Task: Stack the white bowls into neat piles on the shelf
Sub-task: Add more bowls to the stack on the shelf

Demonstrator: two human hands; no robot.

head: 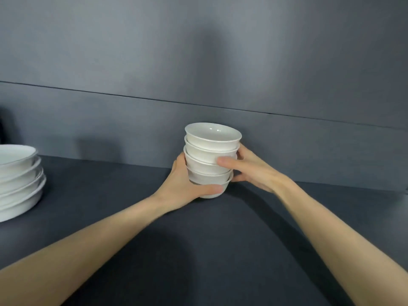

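I had the bowl stack [212,155] upright at the middle of the shelf [198,239]. My left hand [187,186] curled round its base from 8 o'clock and my right hand [249,171] gripped higher from 3 o'clock. The wider pile [17,182] sat at 9 o'clock.

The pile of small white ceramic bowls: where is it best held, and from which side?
Low down, from both sides at once, as the left hand and right hand hold it. The pile of small white bowls is tall, narrow and unevenly nested; gripping only the top bowl would probably lift that off.
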